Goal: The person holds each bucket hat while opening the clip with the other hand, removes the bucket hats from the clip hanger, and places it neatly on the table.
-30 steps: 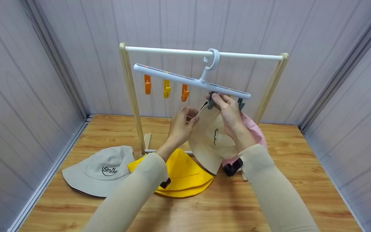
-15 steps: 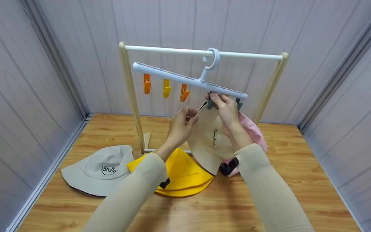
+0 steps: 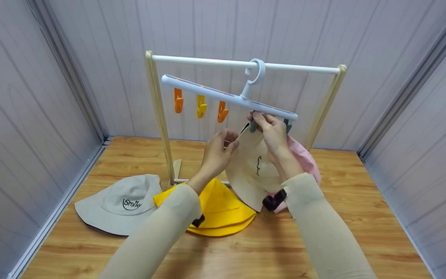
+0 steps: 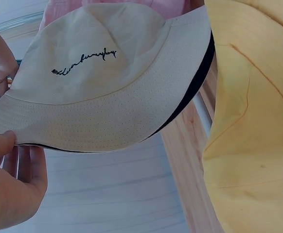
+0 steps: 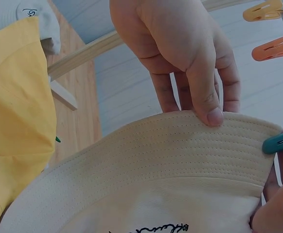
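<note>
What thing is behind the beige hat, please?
Behind the beige hat, pink cloth shows. The beige hat and right sleeve cover much of it, so its full shape is hidden.

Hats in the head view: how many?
4: gray hat and yellow hat on the table, cream hat pinched by the left hand, pink hat partly hidden behind it. More could be hidden behind the sleeves.

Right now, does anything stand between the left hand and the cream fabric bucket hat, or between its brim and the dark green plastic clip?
Nothing visible does: the left hand pinches the hat by its brim, and the clip overlaps the brim's edge.
</note>
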The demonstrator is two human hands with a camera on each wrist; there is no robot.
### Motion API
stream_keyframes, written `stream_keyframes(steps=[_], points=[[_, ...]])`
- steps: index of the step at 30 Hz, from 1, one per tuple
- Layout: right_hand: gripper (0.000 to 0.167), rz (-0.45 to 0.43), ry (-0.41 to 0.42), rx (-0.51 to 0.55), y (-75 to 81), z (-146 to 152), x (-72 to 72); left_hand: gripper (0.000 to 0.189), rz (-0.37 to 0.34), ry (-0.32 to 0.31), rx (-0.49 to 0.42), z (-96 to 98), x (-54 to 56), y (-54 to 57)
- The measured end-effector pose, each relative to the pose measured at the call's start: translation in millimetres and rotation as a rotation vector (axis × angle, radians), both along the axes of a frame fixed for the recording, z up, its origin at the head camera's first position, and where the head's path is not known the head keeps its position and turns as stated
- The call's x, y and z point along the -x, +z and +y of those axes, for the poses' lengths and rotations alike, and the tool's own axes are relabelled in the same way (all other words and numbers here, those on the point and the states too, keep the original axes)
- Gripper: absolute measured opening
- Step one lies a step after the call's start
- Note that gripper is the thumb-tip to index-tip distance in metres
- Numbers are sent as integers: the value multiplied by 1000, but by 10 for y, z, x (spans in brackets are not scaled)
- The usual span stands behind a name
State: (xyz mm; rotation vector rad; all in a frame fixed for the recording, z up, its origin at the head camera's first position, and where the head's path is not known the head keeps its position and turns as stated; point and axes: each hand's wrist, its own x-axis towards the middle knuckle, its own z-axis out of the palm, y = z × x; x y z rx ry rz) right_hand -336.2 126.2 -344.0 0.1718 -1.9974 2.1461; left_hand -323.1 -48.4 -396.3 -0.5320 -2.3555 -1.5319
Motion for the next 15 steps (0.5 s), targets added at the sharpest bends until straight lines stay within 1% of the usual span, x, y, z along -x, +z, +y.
stream_keyframes(steps=[6, 10, 15], points=[[38, -8, -9, -13, -1, -8, 15, 14, 10, 7, 9, -6, -7, -3], [39, -1, -31, -32, 11, -24, 22, 13, 8, 11, 3, -9, -10, -7], [38, 7, -62, -13, 19, -53, 40, 14, 12, 13, 0, -11, -11, -13]])
